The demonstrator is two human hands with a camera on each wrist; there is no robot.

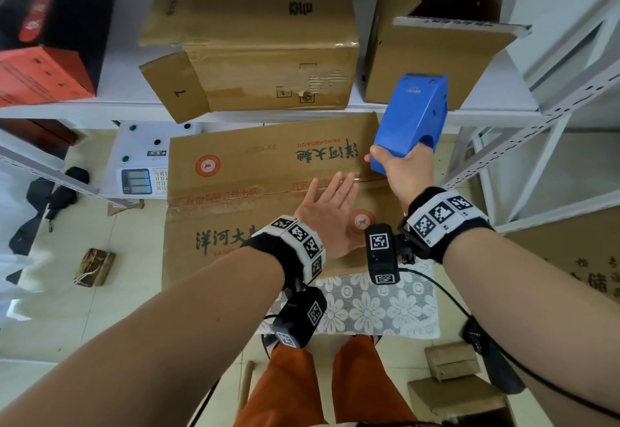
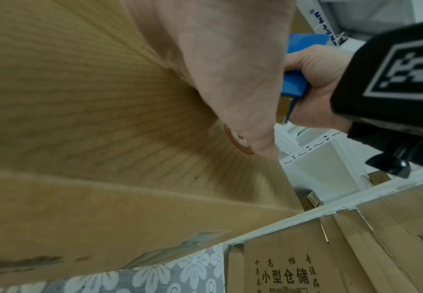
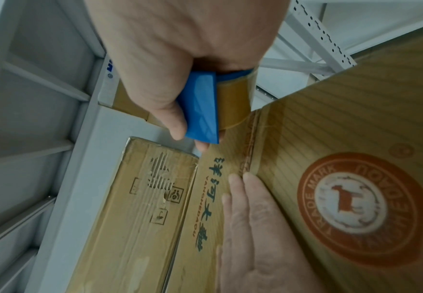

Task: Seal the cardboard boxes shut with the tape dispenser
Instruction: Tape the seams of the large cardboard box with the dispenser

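Observation:
A brown cardboard box (image 1: 235, 171) with green characters and red round seals lies flaps closed in front of me, on a lace-covered surface. My left hand (image 1: 330, 208) lies flat, fingers straight, on its top beside the centre seam (image 3: 252, 142). My right hand (image 1: 399, 171) grips the blue tape dispenser (image 1: 414, 118) at the seam's right end. In the right wrist view the brown tape roll (image 3: 235, 99) sits against the box edge, with the left hand's fingers (image 3: 250, 190) lying along the seam. In the left wrist view the blue dispenser (image 2: 294, 83) shows behind my palm (image 2: 230, 65).
A white metal shelf (image 1: 110, 104) above holds a taped brown box (image 1: 261, 41), an open box (image 1: 432, 34) and an orange box (image 1: 40, 74). A scale (image 1: 141, 158) stands on the floor to the left. More cardboard boxes (image 2: 305, 263) lie at the right.

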